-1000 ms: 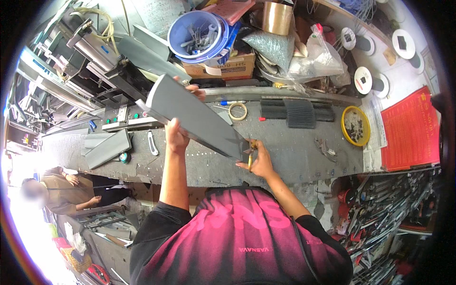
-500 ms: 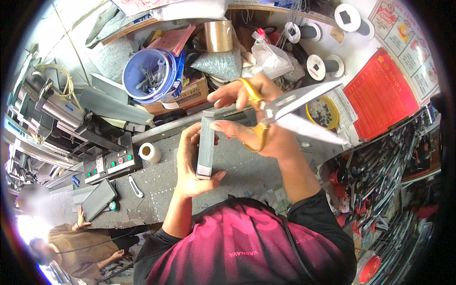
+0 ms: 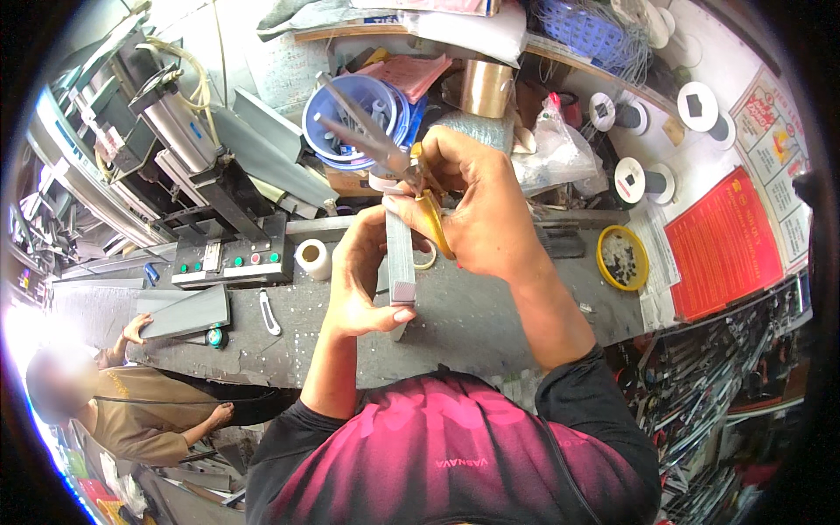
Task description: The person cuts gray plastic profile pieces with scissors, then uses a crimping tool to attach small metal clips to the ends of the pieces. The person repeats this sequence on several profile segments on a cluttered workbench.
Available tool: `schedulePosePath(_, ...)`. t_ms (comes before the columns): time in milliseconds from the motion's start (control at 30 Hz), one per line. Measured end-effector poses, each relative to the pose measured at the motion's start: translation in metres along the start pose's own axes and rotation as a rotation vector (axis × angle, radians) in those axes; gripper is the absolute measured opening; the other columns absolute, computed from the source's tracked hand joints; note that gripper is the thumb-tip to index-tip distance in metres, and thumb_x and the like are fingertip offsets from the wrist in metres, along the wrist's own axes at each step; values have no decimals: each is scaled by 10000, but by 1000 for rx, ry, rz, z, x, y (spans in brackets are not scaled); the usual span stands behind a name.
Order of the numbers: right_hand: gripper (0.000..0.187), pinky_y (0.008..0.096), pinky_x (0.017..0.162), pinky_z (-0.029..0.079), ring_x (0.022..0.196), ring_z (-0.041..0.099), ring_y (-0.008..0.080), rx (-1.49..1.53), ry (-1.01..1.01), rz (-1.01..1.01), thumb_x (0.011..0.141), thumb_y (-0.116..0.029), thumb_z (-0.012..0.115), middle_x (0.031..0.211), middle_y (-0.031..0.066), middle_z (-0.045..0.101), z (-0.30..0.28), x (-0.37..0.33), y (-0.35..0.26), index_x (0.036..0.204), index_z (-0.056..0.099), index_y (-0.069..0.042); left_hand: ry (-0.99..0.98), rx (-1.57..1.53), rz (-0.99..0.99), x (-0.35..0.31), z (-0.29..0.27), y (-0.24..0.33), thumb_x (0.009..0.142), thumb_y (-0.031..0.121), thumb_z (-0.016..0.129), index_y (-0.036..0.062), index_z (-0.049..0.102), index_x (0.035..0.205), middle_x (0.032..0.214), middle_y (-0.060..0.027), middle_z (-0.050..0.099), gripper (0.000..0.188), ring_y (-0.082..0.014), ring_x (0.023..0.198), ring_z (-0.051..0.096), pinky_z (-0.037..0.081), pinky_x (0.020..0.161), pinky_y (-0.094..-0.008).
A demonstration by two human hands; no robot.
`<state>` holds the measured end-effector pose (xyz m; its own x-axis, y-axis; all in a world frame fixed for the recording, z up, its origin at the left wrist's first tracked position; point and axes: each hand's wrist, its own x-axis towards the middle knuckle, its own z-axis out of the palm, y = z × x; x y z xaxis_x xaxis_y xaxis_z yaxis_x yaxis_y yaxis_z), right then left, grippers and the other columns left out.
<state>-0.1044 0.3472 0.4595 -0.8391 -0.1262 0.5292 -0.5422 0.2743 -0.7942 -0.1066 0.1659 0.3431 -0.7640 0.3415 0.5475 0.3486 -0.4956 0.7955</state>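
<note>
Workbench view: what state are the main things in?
Scissors: blades open, in the right hand
Gray piece: held in the left hand
Blue bucket: uncovered, items inside
Yellow bowl: uncovered, dark bits inside
White roll: standing upright
White cutter: lying on the bench

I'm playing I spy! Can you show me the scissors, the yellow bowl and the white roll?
Scissors (image 3: 393,157): head view, on the blades near the pivot.
Yellow bowl (image 3: 644,265): head view, on its right-hand wall.
White roll (image 3: 318,271): head view, on its lower side.
</note>
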Motion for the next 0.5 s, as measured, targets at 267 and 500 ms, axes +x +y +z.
schedulePosePath(267,318,312,829,605,916,738,124,257,-77,63,898,-31,941,986,77,779,-13,-26,-27,1011,644,-50,48,-62,52,-7,-15,-9,655,430,1058,-52,484,1624,1417,-154,681,1225,-282,1298,689,539,1136,-448)
schedulePosePath(500,423,310,745,588,844,738,139,297,-91,-6,866,-18,957,985,132,800,11,-49,-27,965,551,-82,69,-34,28,-3,-17,-6,652,459,1048,-45,509,1619,1414,-140,688,1217,-271,1325,679,504,1177,-455)
